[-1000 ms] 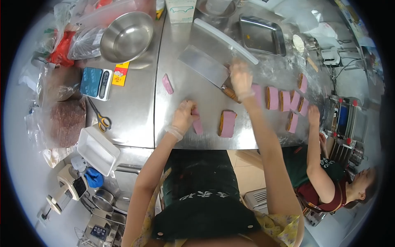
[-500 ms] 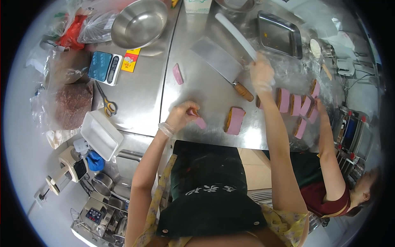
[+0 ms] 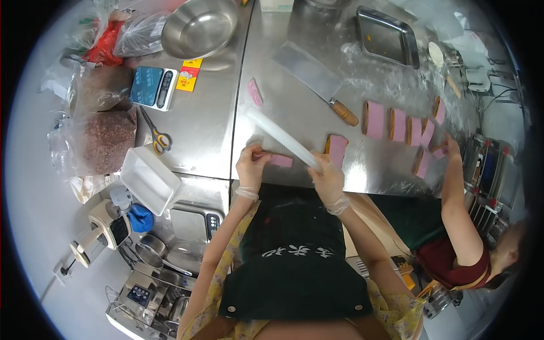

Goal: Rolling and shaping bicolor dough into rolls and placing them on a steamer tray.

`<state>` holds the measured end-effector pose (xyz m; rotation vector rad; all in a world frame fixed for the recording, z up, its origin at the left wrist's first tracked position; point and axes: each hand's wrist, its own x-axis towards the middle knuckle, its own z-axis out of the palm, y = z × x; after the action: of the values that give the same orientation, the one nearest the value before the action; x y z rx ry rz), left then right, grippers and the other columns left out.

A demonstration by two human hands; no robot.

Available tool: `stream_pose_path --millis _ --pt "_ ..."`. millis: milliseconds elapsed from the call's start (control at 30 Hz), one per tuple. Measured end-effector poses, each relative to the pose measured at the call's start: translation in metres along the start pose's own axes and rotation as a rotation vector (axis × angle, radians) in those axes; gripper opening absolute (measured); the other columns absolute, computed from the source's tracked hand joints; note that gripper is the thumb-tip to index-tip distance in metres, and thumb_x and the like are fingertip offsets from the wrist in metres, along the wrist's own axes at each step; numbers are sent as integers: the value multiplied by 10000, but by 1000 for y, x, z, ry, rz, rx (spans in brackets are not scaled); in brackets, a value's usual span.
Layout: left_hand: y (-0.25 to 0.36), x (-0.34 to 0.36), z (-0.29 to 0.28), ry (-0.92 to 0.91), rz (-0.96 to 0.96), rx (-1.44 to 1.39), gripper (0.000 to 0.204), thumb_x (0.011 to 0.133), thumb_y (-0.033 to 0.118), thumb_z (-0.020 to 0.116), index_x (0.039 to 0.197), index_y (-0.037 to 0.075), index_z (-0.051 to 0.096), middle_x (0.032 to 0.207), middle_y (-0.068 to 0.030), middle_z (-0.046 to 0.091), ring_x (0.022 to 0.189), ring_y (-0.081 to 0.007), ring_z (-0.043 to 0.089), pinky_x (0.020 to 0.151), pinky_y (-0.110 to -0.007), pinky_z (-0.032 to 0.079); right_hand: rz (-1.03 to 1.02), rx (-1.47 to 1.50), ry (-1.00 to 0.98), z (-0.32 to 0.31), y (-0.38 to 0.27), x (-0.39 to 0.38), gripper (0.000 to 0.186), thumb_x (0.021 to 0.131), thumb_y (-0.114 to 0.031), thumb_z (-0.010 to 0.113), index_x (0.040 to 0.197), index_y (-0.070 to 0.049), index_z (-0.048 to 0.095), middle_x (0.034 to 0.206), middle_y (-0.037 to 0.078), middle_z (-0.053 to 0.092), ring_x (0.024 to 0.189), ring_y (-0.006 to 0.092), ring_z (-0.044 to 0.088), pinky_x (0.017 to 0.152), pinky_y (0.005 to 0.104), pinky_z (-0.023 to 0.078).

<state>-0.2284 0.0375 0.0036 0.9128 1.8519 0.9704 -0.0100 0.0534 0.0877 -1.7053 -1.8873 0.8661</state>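
My left hand (image 3: pixel 252 169), in a clear plastic glove, pinches the left end of a pink dough strip (image 3: pixel 280 161) near the table's front edge. Some brown shows between its fingertips. My right hand (image 3: pixel 327 182), also gloved, is closed around the near end of a white rolling pin (image 3: pixel 279 136). The pin slants up to the left, above the strip's right end. Partly behind it stands a pink dough piece with a brown side (image 3: pixel 339 148). A cleaver (image 3: pixel 310 69) with a wooden handle lies farther off, and a small pink scrap (image 3: pixel 255 92) lies to its left.
Several pink-and-brown pieces (image 3: pixel 398 126) stand on the right, where a co-worker's hand (image 3: pixel 452 145) holds one. A metal tray (image 3: pixel 416 42) and a steel bowl (image 3: pixel 199 28) stand at the back. Scissors (image 3: pixel 161 141), a scale (image 3: pixel 153 88) and a white tub (image 3: pixel 148 181) are left.
My right hand has brought the rolling pin from the far right down toward my left hand. The pink strip lies more level now. The co-worker's hand has stayed among the pieces.
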Motion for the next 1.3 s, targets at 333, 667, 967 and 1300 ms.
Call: stream_pose_path --millis 333,667,967,1300 --pt "9 6 -11 -25 299 295 381 725 41 810 1077 19 666 949 -129 688 826 -272 688 725 -370 560 84 -32 55 28 8 -29 514 798 -74 752 1290 -112 607 1084 157 638 937 373 623 813 442 503" --pt "20 17 -11 -408 447 489 268 677 39 805 903 66 663 942 -73 694 867 -283 657 760 -364 540 196 15 268 15 21 -59 487 799 -40 754 1264 -100 625 1046 150 637 957 367 632 802 427 507" --pt "25 18 -31 -571 1219 717 346 825 99 688 1168 113 646 1261 -35 617 1266 -273 517 1089 -484 380 236 55 307 5 19 -71 465 808 -34 748 1253 -101 630 1047 148 650 930 354 647 790 408 523" --pt "-2 -12 -7 -665 1083 1088 907 819 615 628 1493 57 395 1561 -152 353 1470 -333 266 1171 -580 228 169 -66 190 14 16 -66 494 784 -55 761 1257 -99 625 1042 141 646 931 351 635 777 422 519"
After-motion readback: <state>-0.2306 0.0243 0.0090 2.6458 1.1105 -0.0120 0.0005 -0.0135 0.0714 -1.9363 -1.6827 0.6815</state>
